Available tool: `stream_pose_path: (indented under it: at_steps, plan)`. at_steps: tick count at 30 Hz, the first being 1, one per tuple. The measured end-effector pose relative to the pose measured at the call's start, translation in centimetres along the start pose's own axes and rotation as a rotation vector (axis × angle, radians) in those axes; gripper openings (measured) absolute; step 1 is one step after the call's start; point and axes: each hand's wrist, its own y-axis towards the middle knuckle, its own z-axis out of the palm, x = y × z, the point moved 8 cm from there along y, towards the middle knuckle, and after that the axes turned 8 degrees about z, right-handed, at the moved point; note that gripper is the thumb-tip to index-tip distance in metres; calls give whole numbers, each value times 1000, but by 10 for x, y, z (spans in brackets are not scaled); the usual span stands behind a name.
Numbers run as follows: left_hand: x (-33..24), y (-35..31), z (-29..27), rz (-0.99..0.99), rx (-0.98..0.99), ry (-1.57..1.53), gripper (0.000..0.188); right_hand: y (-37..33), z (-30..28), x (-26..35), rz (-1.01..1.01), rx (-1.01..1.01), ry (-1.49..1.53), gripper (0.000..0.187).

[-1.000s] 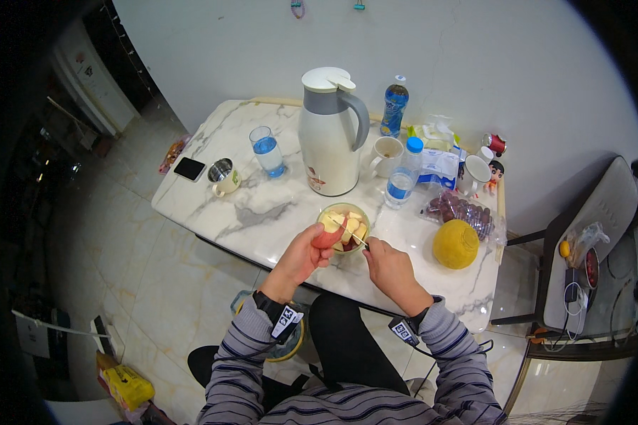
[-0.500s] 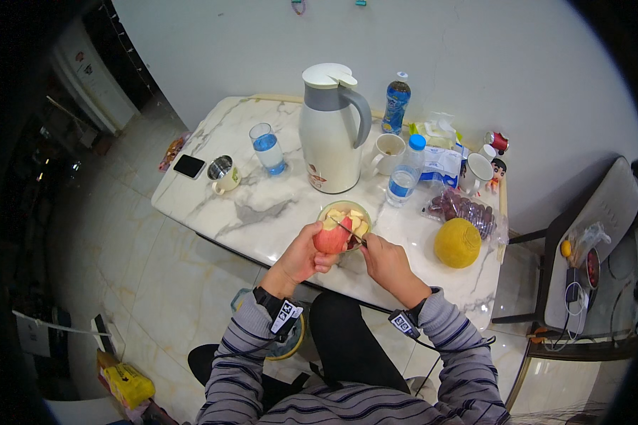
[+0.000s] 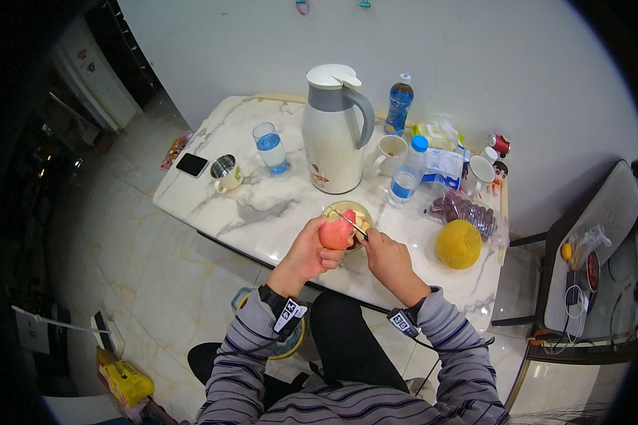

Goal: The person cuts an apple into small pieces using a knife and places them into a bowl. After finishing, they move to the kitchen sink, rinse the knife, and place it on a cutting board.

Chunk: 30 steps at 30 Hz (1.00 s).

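My left hand (image 3: 310,253) is closed around a red apple (image 3: 335,234) at the table's near edge. A knife (image 3: 357,227) is gripped in my right hand (image 3: 391,263), its blade slanting up and left against the apple's far right side. Below and behind the apple stands a bowl (image 3: 366,210) with pale cut fruit pieces in it; the apple and my hands hide part of it. To the right of my right hand a large round yellow fruit (image 3: 459,244) rests on the marble-patterned table (image 3: 213,212).
A tall white jug (image 3: 333,142) stands behind the bowl. A water bottle (image 3: 407,173), a white mug (image 3: 390,155) and bagged grapes (image 3: 462,211) are to the right. A glass of water (image 3: 270,149), a metal-lined cup (image 3: 226,173) and a phone (image 3: 192,165) are on the left.
The apple has turned in my left hand, so more red skin faces me and its pale cut side shows less. The knife blade has shifted slightly with it; both grips hold.
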Motion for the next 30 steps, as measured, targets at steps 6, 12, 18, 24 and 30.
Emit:
stream_pose_path:
  at_steps: [6, 12, 18, 24, 30]
  plan:
    - [6, 3, -8, 66, -138, 18, 46, -4, 2, -2, 77, -36, -38, 18]
    - [5, -2, -13, 104, -149, 190, 42, -3, 4, -9, 135, -23, -35, 19]
    - [-10, -7, -11, 261, -124, 435, 51, 0, 5, -17, 228, 37, -2, 20]
    - [-28, -13, -11, 513, -160, 662, 70, -1, -14, -20, 238, 43, 132, 18]
    - [-29, -13, -4, 722, -128, 783, 72, -17, -21, -4, 215, 87, 249, 18]
